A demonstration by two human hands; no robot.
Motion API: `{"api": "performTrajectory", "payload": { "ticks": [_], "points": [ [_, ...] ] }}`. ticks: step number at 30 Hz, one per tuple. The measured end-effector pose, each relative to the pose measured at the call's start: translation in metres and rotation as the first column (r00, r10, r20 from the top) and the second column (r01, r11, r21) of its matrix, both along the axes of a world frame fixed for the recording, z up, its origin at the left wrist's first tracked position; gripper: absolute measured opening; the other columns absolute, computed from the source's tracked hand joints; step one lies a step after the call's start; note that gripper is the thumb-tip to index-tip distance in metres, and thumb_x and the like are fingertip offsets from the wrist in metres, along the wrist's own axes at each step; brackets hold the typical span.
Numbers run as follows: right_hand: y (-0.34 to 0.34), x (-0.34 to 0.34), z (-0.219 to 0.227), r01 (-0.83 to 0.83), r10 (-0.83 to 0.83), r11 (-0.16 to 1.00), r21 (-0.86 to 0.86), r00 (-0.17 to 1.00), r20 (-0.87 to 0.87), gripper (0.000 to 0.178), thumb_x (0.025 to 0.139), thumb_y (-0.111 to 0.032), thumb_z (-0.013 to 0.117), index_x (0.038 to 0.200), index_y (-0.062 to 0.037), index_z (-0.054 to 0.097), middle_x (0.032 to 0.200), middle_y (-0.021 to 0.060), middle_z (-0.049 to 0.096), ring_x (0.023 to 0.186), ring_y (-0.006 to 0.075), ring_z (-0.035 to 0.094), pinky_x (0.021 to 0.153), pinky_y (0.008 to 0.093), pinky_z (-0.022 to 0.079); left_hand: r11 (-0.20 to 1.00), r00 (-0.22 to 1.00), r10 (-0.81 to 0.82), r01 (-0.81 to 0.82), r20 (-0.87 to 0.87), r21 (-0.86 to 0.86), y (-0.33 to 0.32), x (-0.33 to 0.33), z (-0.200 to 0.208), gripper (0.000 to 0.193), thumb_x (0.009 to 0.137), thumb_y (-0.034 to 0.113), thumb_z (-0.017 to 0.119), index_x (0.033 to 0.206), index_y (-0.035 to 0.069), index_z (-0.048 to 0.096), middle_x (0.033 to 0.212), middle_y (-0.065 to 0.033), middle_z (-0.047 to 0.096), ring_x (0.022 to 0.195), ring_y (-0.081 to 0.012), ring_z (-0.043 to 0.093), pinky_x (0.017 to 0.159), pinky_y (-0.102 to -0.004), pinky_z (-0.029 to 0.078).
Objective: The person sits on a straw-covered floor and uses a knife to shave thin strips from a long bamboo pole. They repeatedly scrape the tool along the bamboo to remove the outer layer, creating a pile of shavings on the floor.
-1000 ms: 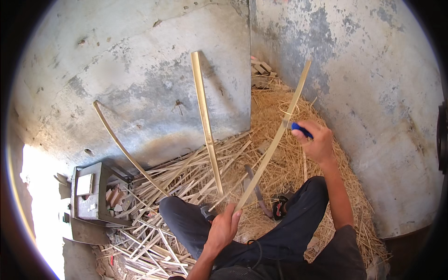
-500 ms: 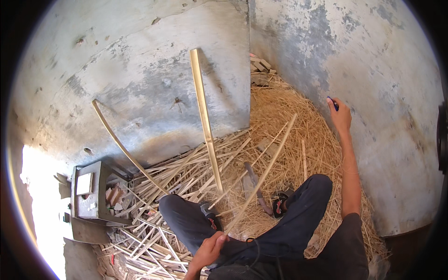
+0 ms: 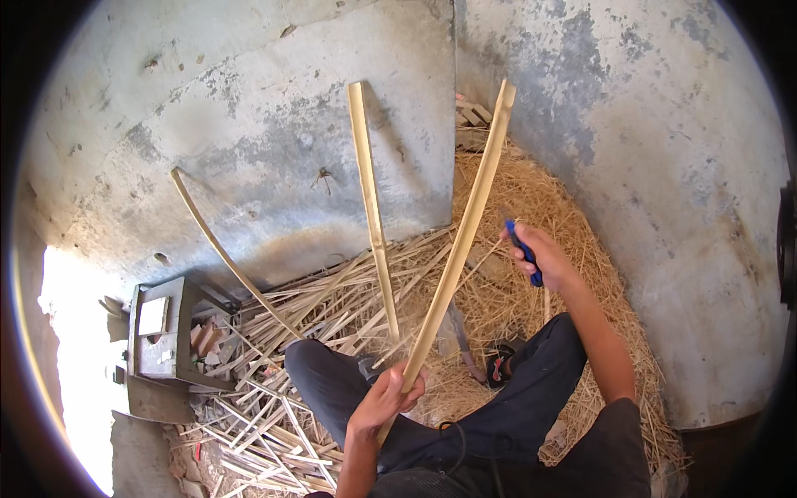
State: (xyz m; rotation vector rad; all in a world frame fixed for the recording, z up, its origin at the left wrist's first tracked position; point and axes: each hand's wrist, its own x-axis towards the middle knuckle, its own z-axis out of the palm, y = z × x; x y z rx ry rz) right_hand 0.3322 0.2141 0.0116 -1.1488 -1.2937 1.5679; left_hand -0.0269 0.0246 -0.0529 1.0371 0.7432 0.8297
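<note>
My left hand (image 3: 386,402) is wrapped round the lower part of a long split bamboo strip (image 3: 465,228), just above my lap. The strip rises at a slant, its far end up in front of the wall corner. In my right hand (image 3: 548,256) is a blue-handled knife (image 3: 525,256), held to the right of the strip and apart from it. Its thin tip is blurred and points up and away. Between my feet lies a dark tool with a curved handle (image 3: 471,363), partly hidden behind the strip.
Another bamboo strip (image 3: 365,166) leans on the grey wall (image 3: 249,108), with a thin curved strip (image 3: 217,245) to its left. Loose strips (image 3: 274,423) litter the left floor. Shavings (image 3: 573,216) pile up on the right. A dark box (image 3: 178,373) stands at the left.
The held strip has swung up and shows more of its length, as my left hand rose slightly. My right hand has come down and inward from the right wall with the knife.
</note>
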Motion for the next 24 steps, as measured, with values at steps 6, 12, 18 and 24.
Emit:
{"api": "performTrajectory", "payload": {
  "ticks": [6,12,18,24],
  "points": [
    [-0.08,-0.067,0.027,0.134,-0.357,0.689,0.713,0.918,0.173,0.027,0.109,-0.029,0.064,0.118,-0.0038,0.071,0.086,0.0037,0.067,0.068,0.011,0.064,0.059,0.0267,0.05,0.996,0.999,0.054,-0.054,-0.003,0.071,0.009,0.012,0.024,0.076,0.108,0.07,0.038,0.128,-0.001,0.057,0.078,0.0024,0.046,0.059,-0.0044,0.035,0.052,-0.0218,0.031],
    [-0.12,-0.096,0.005,-0.214,-0.383,0.469,0.857,0.825,0.416,0.032,0.094,-0.034,0.081,0.111,-0.0075,0.075,0.084,0.0072,0.07,0.067,0.0241,0.071,0.057,0.0355,0.055,0.978,0.979,0.151,-0.127,-0.138,0.165,0.017,0.022,0.043,0.074,0.104,0.071,0.049,0.124,0.001,0.062,0.082,0.0017,0.052,0.066,-0.006,0.044,0.058,-0.023,0.036],
    [-0.127,-0.109,-0.004,-0.235,-0.401,0.43,0.871,0.815,0.418,0.03,0.092,-0.034,0.082,0.109,-0.0098,0.075,0.078,0.0036,0.065,0.061,0.0218,0.067,0.054,0.0358,0.053,0.879,0.903,0.344,-0.213,-0.259,0.427,0.022,0.036,0.053,0.071,0.102,0.066,0.058,0.114,-0.003,0.064,0.083,-0.0039,0.059,0.074,-0.0129,0.052,0.069,-0.0307,0.045],
    [-0.133,-0.114,-0.005,-0.247,-0.414,0.431,0.868,0.8,0.434,0.029,0.09,-0.032,0.083,0.108,-0.0105,0.076,0.075,0.0025,0.061,0.058,0.0205,0.063,0.052,0.0354,0.051,0.856,0.83,0.419,-0.226,-0.369,0.464,0.02,0.043,0.061,0.05,0.106,0.044,0.067,0.115,-0.005,0.065,0.083,-0.0169,0.065,0.073,-0.022,0.057,0.072,-0.0368,0.05]
  ]
}}
